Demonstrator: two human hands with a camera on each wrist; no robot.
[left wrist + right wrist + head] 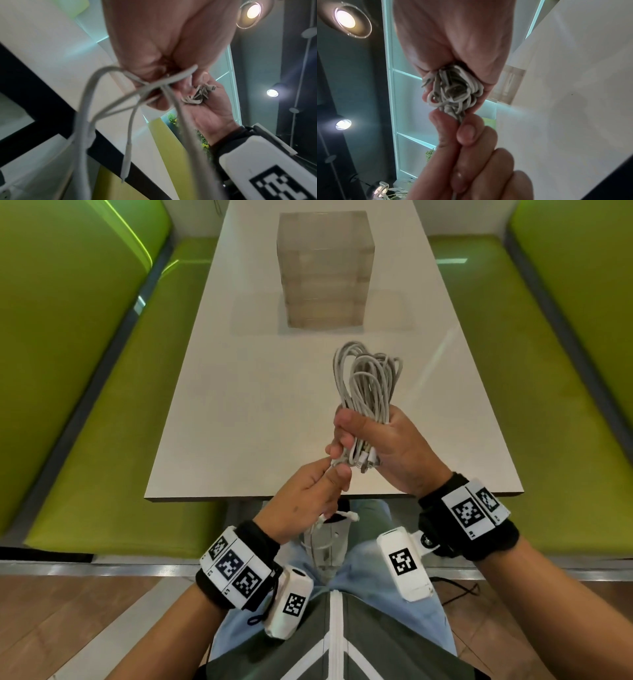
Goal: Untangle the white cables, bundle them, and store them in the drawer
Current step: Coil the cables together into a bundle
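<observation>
A bundle of white cables (366, 385) stands upright in my right hand (376, 446), which grips its lower part above the table's near edge; the loops rise above the fist. The folded bottom ends of the bundle (453, 89) poke out under that fist. My left hand (308, 498) pinches loose cable strands (137, 88) just below the bundle, and their free ends hang down over my lap (337, 517). One plug end (126, 162) dangles in the left wrist view. A translucent drawer unit (325, 268) stands at the far middle of the table, its drawers pushed in.
The white table (239, 405) runs away from me, its near edge just under my hands. Green padded benches (102, 405) line both sides. Wrist cameras with marker tags sit on both forearms.
</observation>
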